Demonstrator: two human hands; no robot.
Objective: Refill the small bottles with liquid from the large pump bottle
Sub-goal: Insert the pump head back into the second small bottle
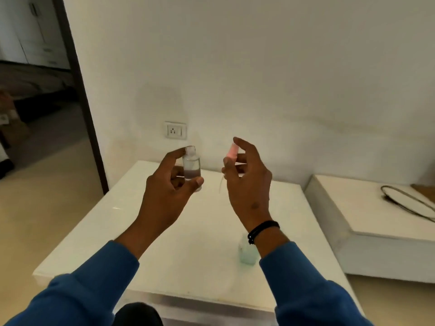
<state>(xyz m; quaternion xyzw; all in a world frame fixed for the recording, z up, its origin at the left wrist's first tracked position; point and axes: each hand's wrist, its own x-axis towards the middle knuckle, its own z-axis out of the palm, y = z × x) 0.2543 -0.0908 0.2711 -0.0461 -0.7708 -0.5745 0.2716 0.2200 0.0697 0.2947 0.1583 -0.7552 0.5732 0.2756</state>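
The left hand (169, 184) grips a small clear bottle (192, 169), open-necked and part full, above the bench (141, 231). It looks light, stiff and slippery; hold its body upright. The right hand (247, 182) pinches the pink spray top (231, 151).

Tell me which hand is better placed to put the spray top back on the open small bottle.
Right. The right hand already pinches the pink spray top, its tube dangling, beside the uncapped small bottle. The left hand is occupied holding that bottle upright.
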